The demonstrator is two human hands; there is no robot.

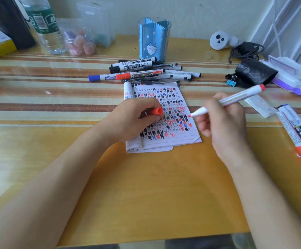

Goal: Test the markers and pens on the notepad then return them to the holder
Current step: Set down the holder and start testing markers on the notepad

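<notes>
A lined notepad point(180, 141) lies mid-table, its page covered with black, red and blue hash marks. My left hand point(133, 119) rests on the pad and holds a red marker cap point(156, 111). My right hand point(223, 119) grips an uncapped white marker point(236, 97) with a red tip, the tip hovering just off the pad's right edge. A pile of markers and pens point(146, 72) lies beyond the pad. Behind the pile stands the blue pen holder point(154, 40), which looks empty.
Two or three capped markers point(297, 133) lie at the right edge. A black pouch point(253, 72), blue binder clips point(231, 81), a tissue pack point(289, 72), a white controller point(221, 40), a cable, a water bottle point(45, 26) and a candy jar point(79, 40) line the back.
</notes>
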